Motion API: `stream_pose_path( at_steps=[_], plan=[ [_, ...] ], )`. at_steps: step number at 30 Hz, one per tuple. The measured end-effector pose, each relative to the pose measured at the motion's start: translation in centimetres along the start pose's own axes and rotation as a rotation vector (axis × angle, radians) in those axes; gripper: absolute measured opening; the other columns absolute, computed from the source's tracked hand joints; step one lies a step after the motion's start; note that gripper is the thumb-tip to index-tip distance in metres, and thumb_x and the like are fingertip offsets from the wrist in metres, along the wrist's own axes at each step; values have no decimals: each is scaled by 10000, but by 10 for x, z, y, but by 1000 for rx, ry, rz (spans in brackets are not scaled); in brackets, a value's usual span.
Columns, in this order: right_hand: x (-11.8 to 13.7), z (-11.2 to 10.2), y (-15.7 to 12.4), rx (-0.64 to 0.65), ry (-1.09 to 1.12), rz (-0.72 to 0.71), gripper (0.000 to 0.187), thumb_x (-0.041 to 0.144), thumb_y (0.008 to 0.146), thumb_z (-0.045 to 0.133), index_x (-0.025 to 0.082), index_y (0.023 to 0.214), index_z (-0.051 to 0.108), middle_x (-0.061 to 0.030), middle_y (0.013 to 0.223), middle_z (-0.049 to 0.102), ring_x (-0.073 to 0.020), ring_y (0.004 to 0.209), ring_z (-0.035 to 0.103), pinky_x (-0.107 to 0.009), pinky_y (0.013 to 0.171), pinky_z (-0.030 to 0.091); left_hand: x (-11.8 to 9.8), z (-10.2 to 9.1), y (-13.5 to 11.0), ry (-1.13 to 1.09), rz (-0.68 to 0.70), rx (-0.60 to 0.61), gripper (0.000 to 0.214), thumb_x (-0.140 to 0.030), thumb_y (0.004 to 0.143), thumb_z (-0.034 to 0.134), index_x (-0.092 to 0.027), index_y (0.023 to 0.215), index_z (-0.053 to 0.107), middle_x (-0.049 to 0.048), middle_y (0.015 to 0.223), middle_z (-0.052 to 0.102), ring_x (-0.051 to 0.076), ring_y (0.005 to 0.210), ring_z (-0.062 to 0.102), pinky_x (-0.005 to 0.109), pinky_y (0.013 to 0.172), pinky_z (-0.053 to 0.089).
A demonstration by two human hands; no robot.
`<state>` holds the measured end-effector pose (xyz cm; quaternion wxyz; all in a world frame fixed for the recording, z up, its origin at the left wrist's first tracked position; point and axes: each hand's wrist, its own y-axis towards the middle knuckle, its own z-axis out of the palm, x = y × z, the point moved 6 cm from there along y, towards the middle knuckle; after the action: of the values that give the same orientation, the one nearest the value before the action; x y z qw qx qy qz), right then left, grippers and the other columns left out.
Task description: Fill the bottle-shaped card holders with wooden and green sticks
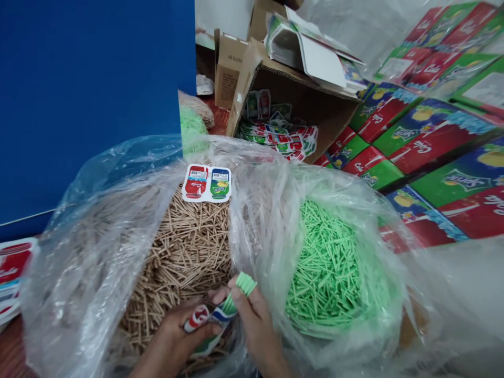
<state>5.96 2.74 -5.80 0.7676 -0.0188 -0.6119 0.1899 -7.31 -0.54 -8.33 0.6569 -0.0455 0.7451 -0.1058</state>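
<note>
My left hand (173,336) grips a small printed paper sleeve (205,317), red, blue and white. My right hand (252,320) pinches a small bundle of green sticks (241,287), whose lower ends sit in the sleeve's mouth. Both hands hover over the seam between two clear plastic bags. The left bag (98,231) is full of tan sticks (185,247). The right bag (275,210) is full of green sticks (326,268). A flat printed sleeve (207,182) lies on top of the tan pile.
A blue panel (90,94) stands at the back left. A tipped cardboard box (299,100) holds many flat sleeves. Stacks of red, green and blue printed cartons (429,142) fill the right side. More printed sheets (11,273) lie at the far left.
</note>
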Motion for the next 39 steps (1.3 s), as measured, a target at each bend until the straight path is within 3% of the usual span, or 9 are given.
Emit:
stream_pose_path(
  at_steps=[4, 9, 14, 18, 22, 26, 32, 36, 39],
  plan=[
    [18, 9, -13, 94, -244, -189, 290, 455, 938, 473, 220, 936, 642, -58, 986, 724, -200, 1099, 615, -328, 977, 442, 13, -2, -6, -195, -228, -67, 144, -337, 620, 772, -207, 667, 729, -39, 635, 709, 194, 641, 646, 225, 619, 525],
    [21, 25, -32, 216, -420, -451, 300, 418, 986, 351, 245, 1088, 575, -65, 1129, 680, -182, 1148, 590, -319, 986, 460, -9, -7, -5, -129, 42, -36, 108, -338, 667, 761, -230, 667, 766, -6, 727, 752, 201, 718, 667, 224, 701, 524],
    [28, 19, -44, 115, -764, -773, 472, 338, 989, 308, 178, 1432, 292, -143, 1357, 537, -228, 1288, 477, -345, 1003, 467, -21, -13, -8, -33, 253, -10, 149, -400, 752, 720, -275, 787, 795, 11, 764, 778, 186, 704, 693, 215, 694, 526],
    [45, 23, -49, 296, -1006, -1050, 415, 176, 972, 344, 188, 1386, 378, -117, 1251, 626, -209, 1276, 490, -367, 1019, 457, -22, -16, -11, -10, 344, -18, 163, -402, 778, 702, -295, 865, 789, 15, 786, 783, 176, 699, 694, 222, 700, 524],
    [68, 16, -48, 186, -958, -1062, 336, 233, 988, 335, 164, 1294, 458, -123, 1136, 671, -202, 1204, 552, -341, 946, 517, -21, -19, -14, -9, 333, -21, 171, -407, 760, 719, -263, 827, 784, 20, 783, 776, 186, 724, 687, 226, 685, 516],
    [63, 25, -46, 263, -1063, -939, 196, 167, 932, 458, 152, 1081, 583, -107, 1032, 713, -210, 1148, 589, -321, 935, 526, -25, -17, -16, 18, 338, -5, 216, -435, 773, 697, -239, 818, 777, 20, 764, 763, 185, 714, 673, 237, 694, 500],
    [60, 21, -48, 219, -981, -1010, 82, 192, 896, 537, 199, 936, 608, -78, 955, 723, -199, 1055, 644, -287, 879, 549, -27, -13, -22, -43, 391, -19, 274, -478, 776, 677, -224, 801, 776, 37, 735, 762, 174, 673, 668, 232, 665, 489],
    [47, 8, -45, 227, -821, -849, 196, 248, 918, 517, 211, 1092, 600, -92, 1066, 703, -215, 1098, 630, -305, 919, 525, -18, -15, -22, -88, 290, -71, 283, -489, 742, 708, -213, 735, 768, 24, 692, 735, 165, 652, 651, 215, 623, 478],
    [27, -4, -40, 77, -656, -596, 351, 388, 921, 526, 231, 1235, 540, -76, 1081, 713, -191, 963, 692, -238, 833, 551, -8, -18, -21, -220, 119, -161, 344, -540, 658, 751, -198, 695, 757, 5, 646, 701, 158, 599, 617, 210, 559, 468]
  ],
)
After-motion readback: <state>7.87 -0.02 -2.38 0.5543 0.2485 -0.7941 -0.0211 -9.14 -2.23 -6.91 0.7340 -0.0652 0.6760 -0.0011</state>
